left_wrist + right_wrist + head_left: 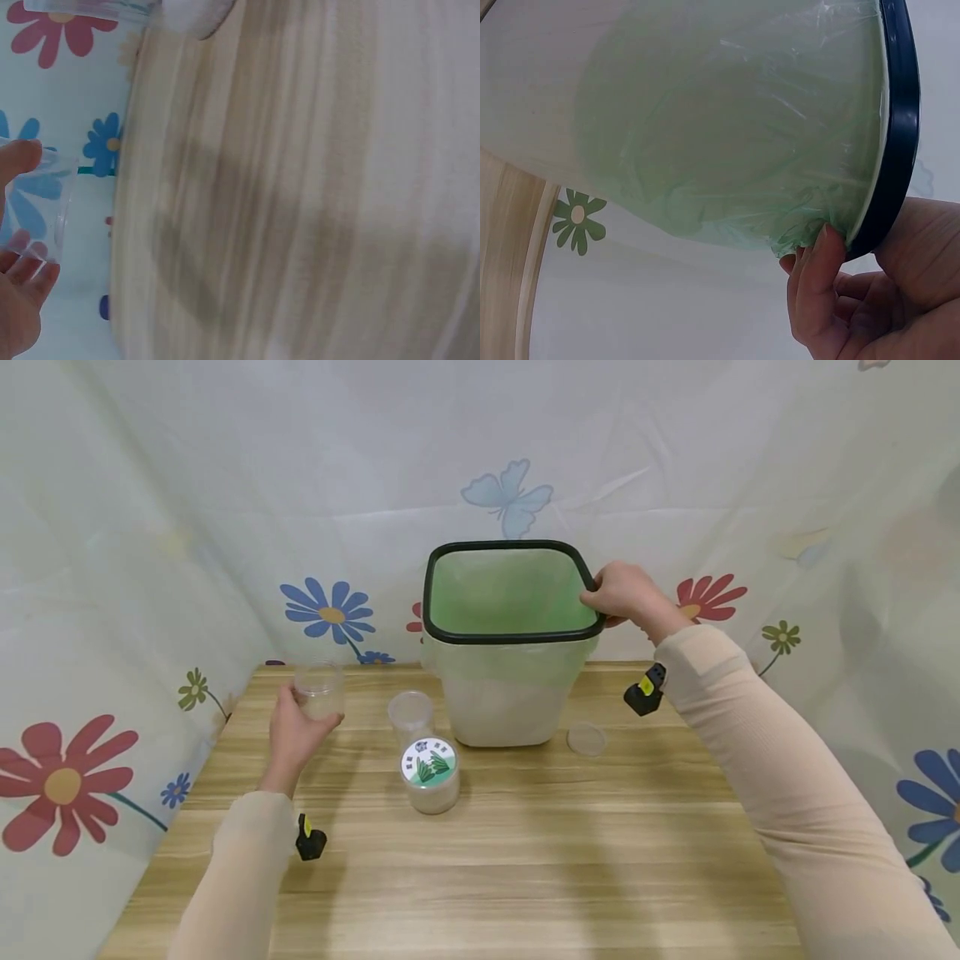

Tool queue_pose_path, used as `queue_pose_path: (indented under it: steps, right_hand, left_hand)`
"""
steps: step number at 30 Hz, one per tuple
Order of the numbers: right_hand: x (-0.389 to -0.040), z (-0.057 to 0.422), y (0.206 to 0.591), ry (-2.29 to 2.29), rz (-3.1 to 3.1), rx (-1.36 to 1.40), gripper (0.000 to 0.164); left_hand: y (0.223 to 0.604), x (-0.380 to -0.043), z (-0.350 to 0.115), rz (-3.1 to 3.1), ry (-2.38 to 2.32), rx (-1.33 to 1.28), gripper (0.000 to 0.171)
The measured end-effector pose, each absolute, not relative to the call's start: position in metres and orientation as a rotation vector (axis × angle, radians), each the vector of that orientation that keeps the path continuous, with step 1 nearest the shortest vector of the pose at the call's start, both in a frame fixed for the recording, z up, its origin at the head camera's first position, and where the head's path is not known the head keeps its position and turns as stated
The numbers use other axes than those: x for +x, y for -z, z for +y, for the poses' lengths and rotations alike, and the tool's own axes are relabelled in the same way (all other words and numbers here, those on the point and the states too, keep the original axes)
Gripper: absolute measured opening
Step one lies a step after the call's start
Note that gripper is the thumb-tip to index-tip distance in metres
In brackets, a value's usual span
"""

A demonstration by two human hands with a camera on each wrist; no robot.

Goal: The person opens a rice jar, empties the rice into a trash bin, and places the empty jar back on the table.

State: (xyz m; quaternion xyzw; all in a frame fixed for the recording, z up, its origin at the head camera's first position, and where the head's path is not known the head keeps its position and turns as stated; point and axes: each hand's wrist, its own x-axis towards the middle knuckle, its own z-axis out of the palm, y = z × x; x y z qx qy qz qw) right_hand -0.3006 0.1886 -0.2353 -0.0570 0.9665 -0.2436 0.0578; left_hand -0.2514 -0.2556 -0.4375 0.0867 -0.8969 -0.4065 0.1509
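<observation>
- My left hand [298, 732] grips a clear plastic container [321, 681], thumb on one side and fingers curled round the other; it is at the back left of the desk [540, 860], and I can't quite make out whether its base touches the wood.
- My right hand [626, 589] pinches the right side of the black rim [517, 637] of a pale bin [510, 702], thumb to the inside; from my right wrist I see my fingers against bunched green film [810, 225] just below that rim.
- The bin stands upright near the back edge of the desk, and its inside shows the green liner [517, 597], which also folds over the outside of the upper wall.
- Just left of the bin stands a second clear container [411, 714], and in front of that sits a tub [431, 793] with a green and white label on top.
- A clear round disc [587, 739] lies flat on the desk, near the bin's lower right side.
- Behind everything hangs a pale cloth [360, 460] printed with flowers and a blue butterfly [510, 493].
</observation>
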Motion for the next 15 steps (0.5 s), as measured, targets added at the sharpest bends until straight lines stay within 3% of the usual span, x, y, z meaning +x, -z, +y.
queue_pose_path:
  steps: [15]
  right_hand:
    - [-0.298, 0.192, 0.236, 0.734, 2.930, -0.158, 0.030]
  left_hand:
    - [0.468, -0.238, -0.265, -2.618, 1.275, 0.387, 0.085]
